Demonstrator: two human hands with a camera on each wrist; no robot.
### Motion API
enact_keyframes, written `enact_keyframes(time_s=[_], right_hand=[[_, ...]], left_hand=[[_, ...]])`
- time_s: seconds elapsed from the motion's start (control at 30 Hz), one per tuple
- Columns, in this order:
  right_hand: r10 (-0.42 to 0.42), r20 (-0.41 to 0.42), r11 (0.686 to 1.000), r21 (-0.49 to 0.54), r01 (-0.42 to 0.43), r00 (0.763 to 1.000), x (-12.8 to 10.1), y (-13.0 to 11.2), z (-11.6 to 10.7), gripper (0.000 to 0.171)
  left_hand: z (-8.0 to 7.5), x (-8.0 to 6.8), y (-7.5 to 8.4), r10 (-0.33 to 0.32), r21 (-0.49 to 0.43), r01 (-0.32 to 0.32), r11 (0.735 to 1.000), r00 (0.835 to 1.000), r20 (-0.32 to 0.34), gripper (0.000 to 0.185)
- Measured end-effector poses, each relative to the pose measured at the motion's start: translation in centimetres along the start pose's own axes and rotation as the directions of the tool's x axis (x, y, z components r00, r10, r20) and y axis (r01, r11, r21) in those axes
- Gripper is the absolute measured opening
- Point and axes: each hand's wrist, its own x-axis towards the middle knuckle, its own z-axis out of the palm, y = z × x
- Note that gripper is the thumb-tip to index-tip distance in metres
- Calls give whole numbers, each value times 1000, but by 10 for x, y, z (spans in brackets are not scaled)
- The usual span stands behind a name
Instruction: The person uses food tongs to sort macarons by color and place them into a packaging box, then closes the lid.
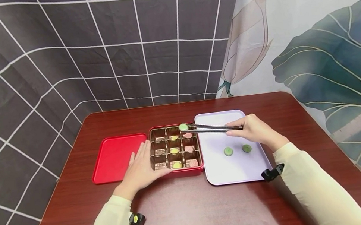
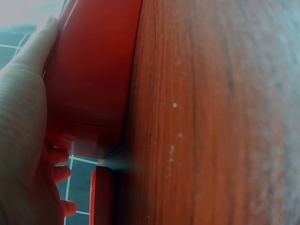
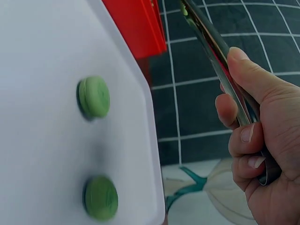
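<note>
A person sits at a dark red-brown wooden desk (image 1: 192, 208), both forearms in pale cream sleeves. Near the middle of the desk stands a red box with a brown nine-compartment insert (image 1: 175, 148); its flat red lid (image 1: 119, 163) lies just beside it on the left, and a pale lilac rectangular tray (image 1: 238, 169) lies just beside it on the right.

The right hand (image 1: 257, 131) holds a pair of slim metal tongs (image 1: 211, 128), fingers and thumb curled round the handles and squeezing them together. The tong tips pinch a small round green sweet (image 1: 184, 127) above the far right corner of the box. The grip looks firm and nearly closed, with only the sweet between the tips. Two more green round sweets (image 1: 228, 151) (image 1: 247, 148) lie apart on the tray, near the right hand.

The left hand (image 1: 143, 167) rests flat, fingers straight and spread, across the lid and the near left edge of the box, steadying it. It holds nothing.

The box already shows yellow-green sweets in its middle column and pink ones in its right column. The step in hand appears to be carrying a green sweet between tray and box; the next move calls for keeping the tongs level and opening them only once the sweet is settled.
</note>
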Motion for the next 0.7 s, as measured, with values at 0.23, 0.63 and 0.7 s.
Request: enact_keyframes(time_s=[0.23,0.63,0.7], right_hand=[[-18,52,1000,11,18,998,21,-11,14,37],[-25,102,1000,3,25,994,50,-26,34,34],[-25,119,1000,9,24,993,55,-27,37,34]], left_hand=[[0,0,0,2,8,-2,1000,1000,-1,127],[-1,1,0,2,5,-2,1000,1000,2,126],[0,1,0,1,7,-1,1000,1000,3,126]])
